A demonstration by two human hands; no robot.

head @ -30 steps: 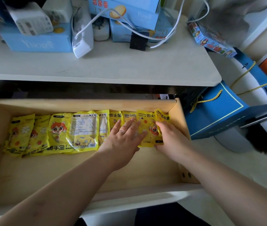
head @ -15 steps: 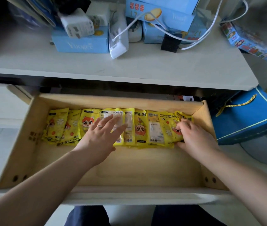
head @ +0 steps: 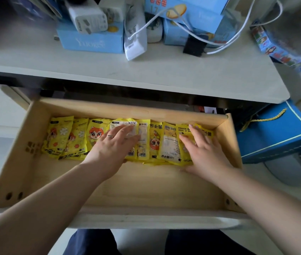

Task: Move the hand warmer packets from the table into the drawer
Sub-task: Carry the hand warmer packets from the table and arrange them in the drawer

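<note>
Several yellow hand warmer packets [head: 157, 140] lie overlapping in a row along the back wall of the open wooden drawer [head: 146, 192]. My left hand [head: 114, 144] lies flat with straight fingers on the packets in the middle of the row. My right hand [head: 203, 153] presses flat on the packets at the right end, fingers spread, thumb on the drawer floor. Neither hand grips anything. The packets under the palms are partly hidden.
Above the drawer is the white table [head: 164, 74], with blue boxes [head: 90, 41], white chargers [head: 89, 19] and cables [head: 234, 34] at its back. A blue gift bag [head: 278, 137] stands on the floor to the right. My knees show below the drawer front.
My left hand slid from the right-hand packets to the middle of the row. My right hand uncurled and now lies flat on the right end packets. The view shifted.
</note>
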